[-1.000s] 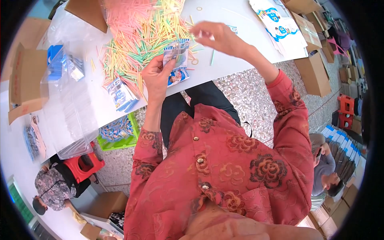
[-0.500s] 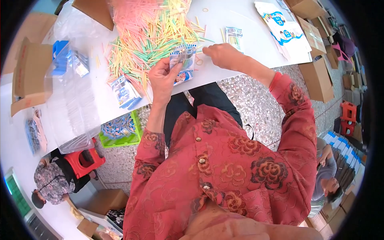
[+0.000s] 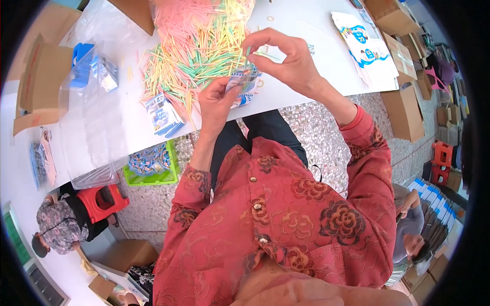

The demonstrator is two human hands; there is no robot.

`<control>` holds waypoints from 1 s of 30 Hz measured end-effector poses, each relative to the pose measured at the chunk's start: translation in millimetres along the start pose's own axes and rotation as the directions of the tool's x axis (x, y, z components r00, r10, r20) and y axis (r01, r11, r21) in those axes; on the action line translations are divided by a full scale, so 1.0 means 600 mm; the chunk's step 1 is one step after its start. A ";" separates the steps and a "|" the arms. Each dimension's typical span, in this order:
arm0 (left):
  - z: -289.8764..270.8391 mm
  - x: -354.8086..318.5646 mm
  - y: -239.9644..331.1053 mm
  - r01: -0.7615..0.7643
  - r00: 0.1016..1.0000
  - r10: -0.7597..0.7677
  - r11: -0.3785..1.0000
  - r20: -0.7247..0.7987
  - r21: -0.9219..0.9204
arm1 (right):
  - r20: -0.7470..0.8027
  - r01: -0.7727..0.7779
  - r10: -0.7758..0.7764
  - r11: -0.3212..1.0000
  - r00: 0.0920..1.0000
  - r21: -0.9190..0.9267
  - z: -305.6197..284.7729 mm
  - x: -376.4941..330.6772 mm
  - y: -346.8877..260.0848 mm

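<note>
My left hand holds a small clear packet with blue and white print between thumb and fingers, just above the table's near edge. Over the packet's upper end, my right hand curls its thumb and forefinger round a thin green stick. How far the stick reaches into the packet I cannot tell. Beyond both hands spreads a large heap of pink, yellow and green sticks. A stack of flat packets lies left of my left hand. Another packet shows partly behind my right hand.
A green crate of packets stands on the floor below the table's left part. Clear plastic trays and an open cardboard box are at the left. A large white bag lies at the right. Two people sit nearby, left and right.
My right hand has come left from beside the flat packet on the table to above the held packet, with a green stick now at its fingertips. My left hand keeps its packet.
</note>
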State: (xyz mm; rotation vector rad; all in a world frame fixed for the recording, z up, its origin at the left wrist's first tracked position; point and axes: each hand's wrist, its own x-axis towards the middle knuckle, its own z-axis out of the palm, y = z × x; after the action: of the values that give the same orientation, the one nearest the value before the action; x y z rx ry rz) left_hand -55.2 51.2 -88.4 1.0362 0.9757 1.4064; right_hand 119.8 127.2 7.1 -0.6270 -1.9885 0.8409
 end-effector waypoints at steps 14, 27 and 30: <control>-0.002 -0.005 -0.001 0.028 0.997 -0.038 0.990 -0.066 -0.139 | 0.110 -0.202 0.195 0.978 0.975 0.059 0.009 -0.004 0.019; 0.002 -0.010 0.002 0.030 0.991 -0.051 0.985 -0.125 -0.170 | 0.154 -0.092 0.109 0.989 0.982 -0.113 0.020 0.014 0.011; -0.002 -0.011 0.014 0.001 0.989 -0.036 0.973 -0.146 -0.231 | 0.081 -0.096 0.102 0.993 0.991 -0.073 0.022 0.013 0.013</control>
State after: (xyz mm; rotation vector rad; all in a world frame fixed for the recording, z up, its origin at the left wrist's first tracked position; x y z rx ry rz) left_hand -58.4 43.9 -80.9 0.7560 0.9012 1.5585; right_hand 105.5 133.5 0.3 -0.7462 -2.0843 0.8739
